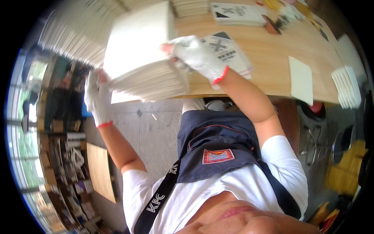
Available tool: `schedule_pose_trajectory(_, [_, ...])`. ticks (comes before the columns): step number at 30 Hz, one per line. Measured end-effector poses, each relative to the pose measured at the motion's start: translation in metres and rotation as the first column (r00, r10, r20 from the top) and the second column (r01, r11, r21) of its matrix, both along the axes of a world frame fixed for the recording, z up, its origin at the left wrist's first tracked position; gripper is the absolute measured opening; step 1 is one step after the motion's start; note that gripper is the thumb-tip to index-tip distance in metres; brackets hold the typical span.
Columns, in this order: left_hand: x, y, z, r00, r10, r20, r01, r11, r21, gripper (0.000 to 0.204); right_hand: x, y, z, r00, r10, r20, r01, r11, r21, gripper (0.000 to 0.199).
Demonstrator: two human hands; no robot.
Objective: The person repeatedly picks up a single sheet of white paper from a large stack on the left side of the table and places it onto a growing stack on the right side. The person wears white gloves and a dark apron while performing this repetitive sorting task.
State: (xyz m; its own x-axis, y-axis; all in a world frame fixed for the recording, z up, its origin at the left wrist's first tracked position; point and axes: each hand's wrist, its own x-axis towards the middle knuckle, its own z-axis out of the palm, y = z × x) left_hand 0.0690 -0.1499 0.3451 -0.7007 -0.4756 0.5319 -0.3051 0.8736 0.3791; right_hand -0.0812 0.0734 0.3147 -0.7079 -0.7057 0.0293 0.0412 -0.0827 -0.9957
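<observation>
A tall stack of white sheets, looking like paper or thin card, stands at the near left of the wooden table. Its near side is slightly blurred. My left hand, in a white knit glove with a red cuff, is closed on the stack's near left corner. On the opposite edge, my right hand wears a matching glove, its bare thumb tip on top and its fingers curled at the side. Partly behind that hand lies a small pile of printed white sheets with black markings.
More tall white stacks stand at the far left. A second printed pile lies at the back. A blank white sheet and several fanned white pieces are on the right of the table. Shelves line the left.
</observation>
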Motion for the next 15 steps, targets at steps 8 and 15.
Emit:
schedule_pose_trajectory(8, [0.026,-0.033,-0.212,0.682,0.112,-0.723,0.442,0.724,0.530,0.035,-0.030,0.122,-0.158,0.822,-0.543,0.171,0.569,0.792,-0.221,0.022])
schedule_pose_trajectory(15, [0.028,0.097,-0.357,0.967,-0.160,-0.199,0.251,0.738,0.626,0.016,-0.054,0.386,-0.310,-0.028,-0.840,0.542,0.959,0.130,0.251,0.026])
